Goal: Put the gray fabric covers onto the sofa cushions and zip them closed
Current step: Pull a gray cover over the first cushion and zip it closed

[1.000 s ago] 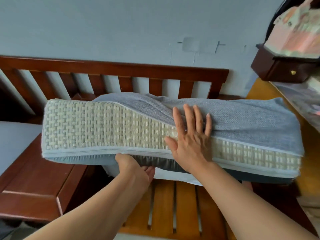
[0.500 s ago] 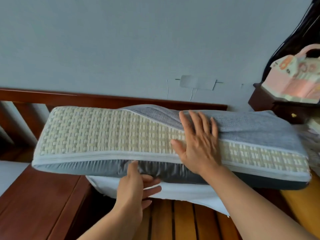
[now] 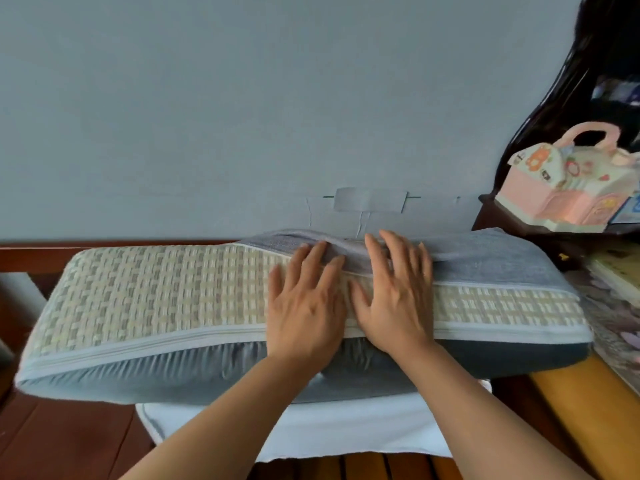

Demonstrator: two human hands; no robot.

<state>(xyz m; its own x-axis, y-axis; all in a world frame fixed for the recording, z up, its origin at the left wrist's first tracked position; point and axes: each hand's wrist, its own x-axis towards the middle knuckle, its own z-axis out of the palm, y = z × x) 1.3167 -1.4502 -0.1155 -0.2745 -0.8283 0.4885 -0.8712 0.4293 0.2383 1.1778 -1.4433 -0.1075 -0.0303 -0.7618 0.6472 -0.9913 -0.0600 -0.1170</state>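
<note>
Sofa cushion (image 3: 145, 299) lying lengthwise across wooden sofa frame (image 3: 62, 441), woven cream face up, gray fabric cover (image 3: 485, 265) bunched along far right edge, zipper band (image 3: 145, 344) running along near edge. Left hand (image 3: 304, 306) and right hand (image 3: 394, 299) side by side, flat on cushion top, fingers straight and spread, fingertips reaching cover's edge, gripping nothing. Left hand up from beneath cushion's near edge since half a second ago; right hand barely shifted. White cloth (image 3: 311, 431) under cushion, overhanging frame slats. Bare gray wall (image 3: 242, 98) behind; open room left of cushion. Pink house-shaped box (image 3: 568, 188) on dark shelf (image 3: 485, 216) at right, closed, contents unseen.
</note>
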